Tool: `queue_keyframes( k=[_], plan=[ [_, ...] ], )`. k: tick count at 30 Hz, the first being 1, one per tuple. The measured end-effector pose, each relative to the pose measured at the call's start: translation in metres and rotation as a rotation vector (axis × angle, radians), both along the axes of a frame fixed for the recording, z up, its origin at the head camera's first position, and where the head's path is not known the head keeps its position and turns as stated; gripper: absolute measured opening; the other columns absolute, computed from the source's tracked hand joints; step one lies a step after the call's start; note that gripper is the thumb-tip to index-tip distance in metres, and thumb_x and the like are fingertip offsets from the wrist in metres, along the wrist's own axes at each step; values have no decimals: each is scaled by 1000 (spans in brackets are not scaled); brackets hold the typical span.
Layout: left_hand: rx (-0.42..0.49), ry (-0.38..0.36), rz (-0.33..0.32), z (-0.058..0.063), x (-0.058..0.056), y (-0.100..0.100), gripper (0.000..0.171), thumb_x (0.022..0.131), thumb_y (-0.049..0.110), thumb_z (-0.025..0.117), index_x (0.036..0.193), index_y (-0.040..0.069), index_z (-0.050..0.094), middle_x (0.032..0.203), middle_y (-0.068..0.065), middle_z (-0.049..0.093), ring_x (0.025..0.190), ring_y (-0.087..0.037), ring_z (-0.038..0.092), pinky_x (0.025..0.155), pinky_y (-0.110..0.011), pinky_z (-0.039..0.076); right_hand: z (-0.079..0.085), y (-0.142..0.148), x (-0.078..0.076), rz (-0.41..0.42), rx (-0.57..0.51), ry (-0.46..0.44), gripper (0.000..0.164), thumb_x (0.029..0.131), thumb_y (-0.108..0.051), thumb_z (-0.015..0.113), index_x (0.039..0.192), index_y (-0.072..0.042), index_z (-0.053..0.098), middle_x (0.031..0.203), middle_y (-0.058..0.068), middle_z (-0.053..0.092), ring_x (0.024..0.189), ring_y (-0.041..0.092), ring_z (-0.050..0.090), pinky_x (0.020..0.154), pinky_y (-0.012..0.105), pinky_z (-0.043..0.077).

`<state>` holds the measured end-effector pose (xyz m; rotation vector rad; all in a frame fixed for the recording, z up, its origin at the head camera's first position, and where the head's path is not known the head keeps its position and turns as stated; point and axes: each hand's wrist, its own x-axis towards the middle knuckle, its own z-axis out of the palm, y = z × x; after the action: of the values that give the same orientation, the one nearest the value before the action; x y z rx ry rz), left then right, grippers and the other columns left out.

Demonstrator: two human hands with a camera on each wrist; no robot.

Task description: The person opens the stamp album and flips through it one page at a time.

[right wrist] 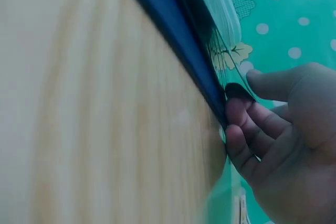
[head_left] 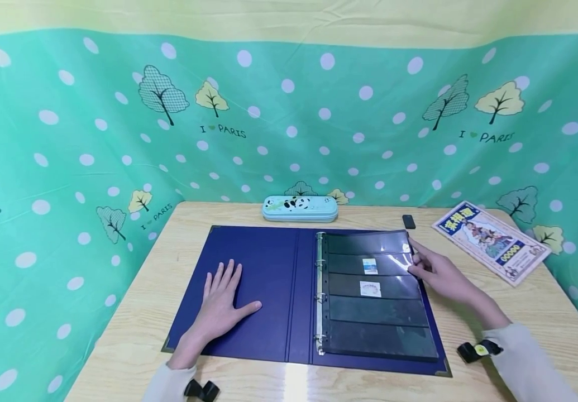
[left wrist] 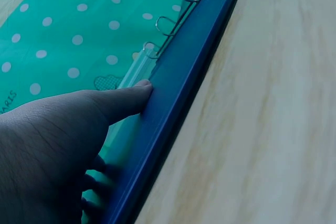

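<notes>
A dark blue ring binder lies spread open on the wooden table. On its right side sits a stack of black pocket pages, the top page holding two small stamps: a blue-and-white one and a pale one. My left hand rests flat on the inside of the left cover, fingers spread. At the page's upper right edge, my right hand pinches the page between thumb and fingers. The right wrist view shows the page edge lifted slightly from those below.
Behind the binder stands a light blue panda pencil case. A small black object lies near the right hand, and a printed booklet is at the far right. A green dotted curtain surrounds the table.
</notes>
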<state>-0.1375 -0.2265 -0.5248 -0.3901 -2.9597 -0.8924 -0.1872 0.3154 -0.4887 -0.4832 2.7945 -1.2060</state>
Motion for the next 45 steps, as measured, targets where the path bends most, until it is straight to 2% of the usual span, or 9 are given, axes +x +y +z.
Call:
queue_keyframes(
  k=[5,8,17,24,28,33,38,42,45],
  plan=[
    [-35,-35,13,5,2,2,112,96,61,78,174,-2,28,182,-26,16,169,-52,5,133,-71,-4,1,3,11,18,-21,-71,74,108,-1,69,169,12,29,105,6,66,89,8,58,74,23,51],
    [-47,-46,14,6,2,1,112,97,61,77,174,-1,26,183,-25,15,169,-51,4,133,-71,-4,1,5,19,35,-20,-75,76,106,-1,71,168,14,30,106,5,67,91,7,59,76,22,53],
    [14,29,-1,0,1,2,114,93,63,81,171,-6,34,179,-32,21,167,-57,9,132,-72,-3,3,13,46,85,-68,-79,79,100,2,76,165,17,33,105,6,71,90,5,65,76,21,57],
    [18,-13,14,8,1,5,104,94,51,85,168,-6,40,179,-32,21,167,-56,8,133,-72,0,7,13,57,90,-109,15,77,99,4,77,165,12,38,110,4,73,94,3,69,80,19,59],
    [40,-14,16,12,0,11,93,98,43,85,166,-5,45,177,-33,26,167,-56,12,133,-71,5,9,10,61,102,-183,51,73,101,8,73,166,10,39,114,4,73,99,2,71,84,17,59],
    [108,-16,40,21,2,20,79,102,39,82,165,1,51,176,-28,33,165,-56,20,131,-74,17,11,4,61,136,-301,64,71,102,14,69,167,7,40,118,-5,72,103,3,74,86,19,62],
    [175,13,26,33,7,33,68,104,32,81,161,5,57,174,-24,41,161,-53,34,125,-76,32,17,-8,64,113,-317,101,66,104,12,67,166,0,48,130,-17,69,109,0,72,83,21,63],
    [201,42,-11,43,11,46,64,103,29,82,159,6,60,171,-21,47,159,-49,40,124,-75,35,22,-19,63,101,-319,140,62,104,12,66,163,-1,53,136,-19,68,113,-1,70,83,21,62],
    [222,32,-41,52,14,57,64,103,28,82,159,8,60,169,-17,51,159,-45,42,124,-73,35,24,-28,63,109,-325,160,61,104,12,65,163,-1,54,142,-18,66,117,-1,68,87,20,61]
  ],
)
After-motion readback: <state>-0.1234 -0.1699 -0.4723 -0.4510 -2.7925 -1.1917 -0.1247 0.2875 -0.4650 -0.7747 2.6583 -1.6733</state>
